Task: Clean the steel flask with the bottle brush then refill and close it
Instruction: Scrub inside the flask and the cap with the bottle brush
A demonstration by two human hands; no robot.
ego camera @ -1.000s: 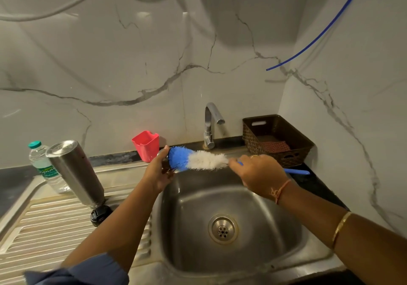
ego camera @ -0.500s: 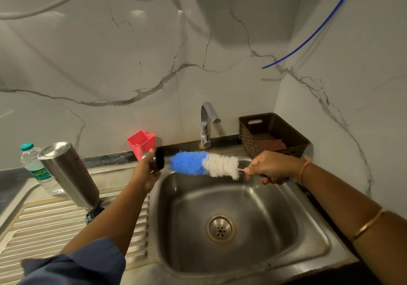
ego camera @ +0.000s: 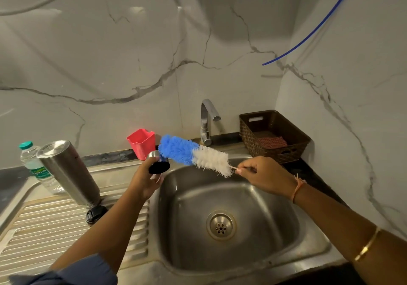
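The steel flask (ego camera: 68,172) stands upside down and leaning on the drainboard (ego camera: 44,229), its black neck (ego camera: 94,215) at the bottom. My left hand (ego camera: 143,181) grips the flask's cap (ego camera: 158,163), steel with a black underside, over the sink's left rim. My right hand (ego camera: 262,174) pinches the bottle brush (ego camera: 193,154) by its stem just behind the white bristles. The brush slopes up to the left, and its blue tip lies right above the cap. The brush handle is hidden behind my right hand.
A steel sink basin (ego camera: 253,207) with a drain lies below both hands. Behind it stand a tap (ego camera: 207,121), a red plastic cup (ego camera: 142,142) and a brown basket (ego camera: 275,135) holding a cloth. A plastic water bottle (ego camera: 35,168) stands behind the flask.
My right hand drew the brush back off the cap, then tilted its blue tip up over the cap. My left hand turned the cap so its black underside shows.
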